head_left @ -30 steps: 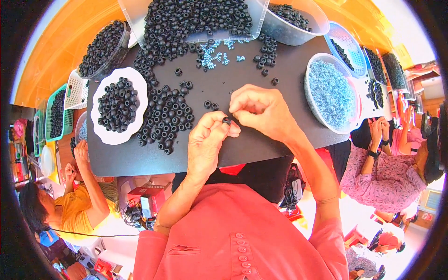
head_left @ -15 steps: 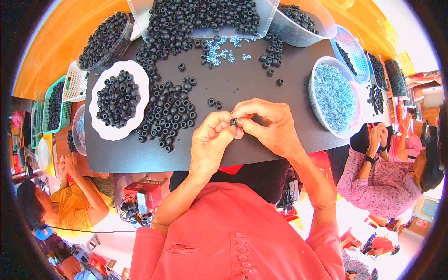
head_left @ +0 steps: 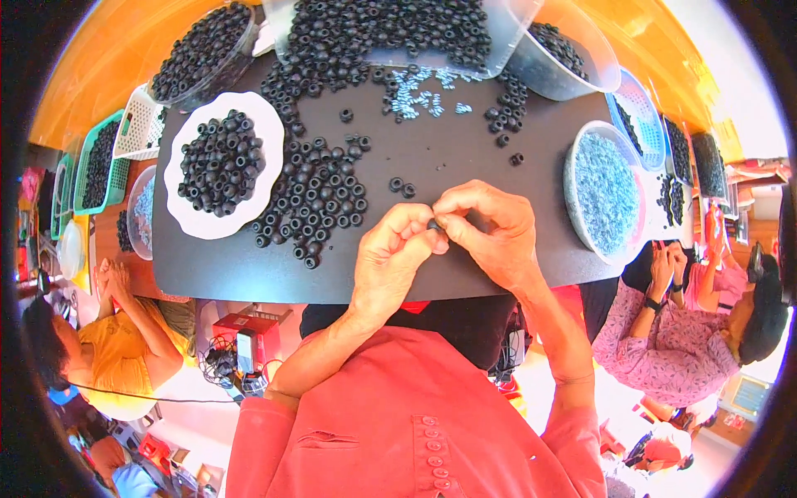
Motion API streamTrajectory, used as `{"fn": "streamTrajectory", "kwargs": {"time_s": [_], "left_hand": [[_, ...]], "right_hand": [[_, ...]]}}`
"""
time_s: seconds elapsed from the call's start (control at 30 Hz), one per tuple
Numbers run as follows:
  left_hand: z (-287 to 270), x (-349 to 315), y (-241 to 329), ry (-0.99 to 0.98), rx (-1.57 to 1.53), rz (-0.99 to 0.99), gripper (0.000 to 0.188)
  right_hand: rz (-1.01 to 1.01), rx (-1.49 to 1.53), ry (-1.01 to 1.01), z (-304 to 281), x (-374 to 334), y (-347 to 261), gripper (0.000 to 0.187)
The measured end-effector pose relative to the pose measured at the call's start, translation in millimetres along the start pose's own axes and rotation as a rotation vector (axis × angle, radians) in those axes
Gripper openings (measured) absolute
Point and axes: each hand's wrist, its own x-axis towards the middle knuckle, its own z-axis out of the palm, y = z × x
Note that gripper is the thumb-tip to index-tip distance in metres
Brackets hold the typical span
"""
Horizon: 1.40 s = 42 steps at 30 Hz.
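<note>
Above the table's front edge, my two hands meet at the fingertips. My left hand (head_left: 390, 253) pinches a small black bead-like piece (head_left: 433, 224) between thumb and fingers. My right hand (head_left: 494, 232), thumb and forefinger closed, presses against the same piece from the right. Anything else tiny in the right fingertips is hidden. Just beyond lie two loose black hollow pieces (head_left: 402, 187). To the left spreads a pile of similar round pieces with holes (head_left: 320, 199). Small pale-blue coils, like springs (head_left: 415, 93), lie scattered farther back.
A scalloped white plate (head_left: 176, 199) of black pieces stands left. At right is a clear bowl (head_left: 574, 217) filled with pale-blue coils. A clear bin (head_left: 516, 29) spills black pieces at the back. Two people sit nearby, one in yellow (head_left: 133, 357), one in patterned pink (head_left: 664, 357).
The whole view has shifted, so the table and its things appear farther right and slightly lower. Both hands stay together at the black piece, which now shows less between the fingertips.
</note>
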Motion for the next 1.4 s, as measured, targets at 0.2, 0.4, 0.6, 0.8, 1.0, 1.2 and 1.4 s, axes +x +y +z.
{"fn": "streamTrajectory", "kwargs": {"time_s": [0.2,0.4,0.6,0.8,1.0,1.2,1.4], "left_hand": [[4,-3,7,0.008,0.059,-0.072,0.012],[1,-4,11,-0.041,0.1,-0.132,0.011],[-1,-4,13,-0.071,0.075,-0.151,0.013],[-2,-3,10,-0.052,0.069,-0.149,0.012],[-2,-2,5,-0.049,0.012,-0.083,0.012],[0,1,7,-0.035,0.009,-0.058,0.012],[4,1,10,-0.012,0.014,-0.063,0.01]], "right_hand": [[-0.06,-0.281,-0.069,20,63,0,0.012],[-0.189,-0.364,-0.316,48,120,18,0.017],[-0.292,-0.668,-0.489,54,127,21,0.017],[-0.081,-0.462,-0.172,29,93,19,0.018],[0.251,-0.256,-0.06,-2,45,19,0.015],[0.131,-0.173,0.102,-10,28,31,0.013],[-0.039,-0.49,0.086,-31,7,25,0.011]]}}
